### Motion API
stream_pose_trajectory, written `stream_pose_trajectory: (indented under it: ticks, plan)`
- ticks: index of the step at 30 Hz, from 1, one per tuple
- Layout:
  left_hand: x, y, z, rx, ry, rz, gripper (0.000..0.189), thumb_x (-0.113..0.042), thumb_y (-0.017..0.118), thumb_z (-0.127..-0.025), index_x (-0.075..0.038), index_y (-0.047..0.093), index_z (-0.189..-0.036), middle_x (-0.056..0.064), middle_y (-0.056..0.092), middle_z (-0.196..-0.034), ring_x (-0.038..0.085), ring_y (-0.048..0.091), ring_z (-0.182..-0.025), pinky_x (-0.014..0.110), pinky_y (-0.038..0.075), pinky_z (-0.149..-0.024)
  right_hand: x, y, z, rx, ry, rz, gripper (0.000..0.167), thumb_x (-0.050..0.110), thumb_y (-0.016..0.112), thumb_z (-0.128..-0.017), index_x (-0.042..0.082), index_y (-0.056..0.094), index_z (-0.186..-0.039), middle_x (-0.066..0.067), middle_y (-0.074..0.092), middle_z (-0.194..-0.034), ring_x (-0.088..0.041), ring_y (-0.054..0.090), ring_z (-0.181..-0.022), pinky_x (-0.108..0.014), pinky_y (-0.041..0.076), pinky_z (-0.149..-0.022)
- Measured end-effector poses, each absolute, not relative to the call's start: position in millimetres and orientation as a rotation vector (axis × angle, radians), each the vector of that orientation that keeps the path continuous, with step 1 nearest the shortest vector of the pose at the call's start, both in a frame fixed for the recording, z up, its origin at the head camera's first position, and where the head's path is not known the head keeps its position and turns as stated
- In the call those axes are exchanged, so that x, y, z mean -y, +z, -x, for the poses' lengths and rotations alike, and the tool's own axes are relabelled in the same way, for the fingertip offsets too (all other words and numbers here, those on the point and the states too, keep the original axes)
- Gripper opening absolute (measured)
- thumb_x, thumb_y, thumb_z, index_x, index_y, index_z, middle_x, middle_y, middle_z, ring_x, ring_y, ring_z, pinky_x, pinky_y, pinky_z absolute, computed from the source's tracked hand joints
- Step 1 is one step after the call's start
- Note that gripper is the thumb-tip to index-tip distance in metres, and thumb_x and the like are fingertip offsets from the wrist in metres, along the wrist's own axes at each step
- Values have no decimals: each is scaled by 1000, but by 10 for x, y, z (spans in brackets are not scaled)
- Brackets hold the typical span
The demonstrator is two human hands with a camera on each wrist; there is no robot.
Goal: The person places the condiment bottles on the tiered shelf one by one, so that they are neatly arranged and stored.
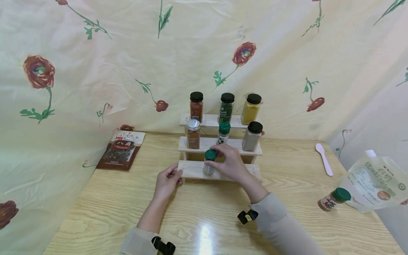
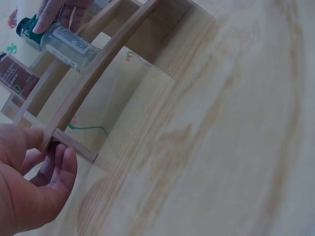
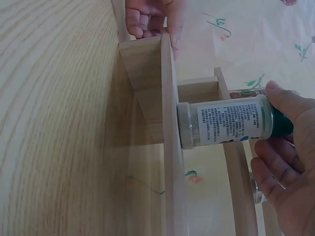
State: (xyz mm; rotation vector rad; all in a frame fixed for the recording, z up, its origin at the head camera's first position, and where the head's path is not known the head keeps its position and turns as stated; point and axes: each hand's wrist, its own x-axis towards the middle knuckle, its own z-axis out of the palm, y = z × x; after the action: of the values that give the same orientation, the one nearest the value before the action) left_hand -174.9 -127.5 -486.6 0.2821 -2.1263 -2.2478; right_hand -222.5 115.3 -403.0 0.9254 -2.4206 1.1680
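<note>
A clear spice jar with a green cap [image 1: 208, 168] stands on the lowest step of the three-step wooden spice rack [image 1: 191, 170]. My right hand [image 1: 231, 163] pinches its cap between thumb and fingers. In the right wrist view the jar's base [image 3: 187, 125] meets the shelf board, and its white label shows small print. My left hand [image 1: 167, 180] grips the left end of that same step, thumb above and fingers curled beneath, as the left wrist view of the hand [image 2: 39, 182] shows. Behind stands another green-capped jar [image 1: 224, 129], partly hidden by my right hand.
Jars fill the upper steps, among them a silver-lidded jar [image 1: 193, 136] and a yellow jar [image 1: 251, 111]. A brown packet [image 1: 119, 152] lies at left. To the right are a white spoon [image 1: 324, 159], a green-capped jar [image 1: 331, 200] and a spouted pouch [image 1: 376, 182].
</note>
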Motion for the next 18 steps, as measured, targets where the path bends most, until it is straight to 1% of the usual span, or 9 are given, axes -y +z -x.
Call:
stream_pose_trajectory:
  ticks: [4,12,15,18]
  plan:
    - [1272,-4852,1737,2133,-2245,-285,42,-7,67,-99,3,58,-138,8,57,-96,16,64,-77,24,61,-70,-1154,-4042,2221,2434,1158,-902,46,16,92,-75,1,70,-113,-8,70,-102,-18,65,-84,-30,61,-72]
    - [1269,-4846,1741,2124,-2245,-293,41,-5,67,-98,2,59,-138,8,58,-96,16,64,-77,24,61,-70,-1237,-4041,2192,2492,1157,-869,61,22,93,-74,0,66,-124,-9,70,-108,-25,68,-92,-39,62,-82]
    - [1267,-4855,1747,2120,-2250,-292,41,-5,67,-98,4,59,-137,8,59,-95,15,64,-76,24,61,-69,-1331,-4047,2169,2489,1146,-867,63,22,93,-74,-1,66,-126,-12,70,-109,-27,68,-94,-41,61,-83]
    - [1269,-4858,1750,2122,-2252,-292,41,-6,67,-98,3,59,-137,8,57,-96,15,64,-76,23,61,-69,-1459,-4048,2150,2494,1123,-851,61,22,92,-76,0,66,-126,-15,70,-111,-28,68,-95,-42,61,-83]
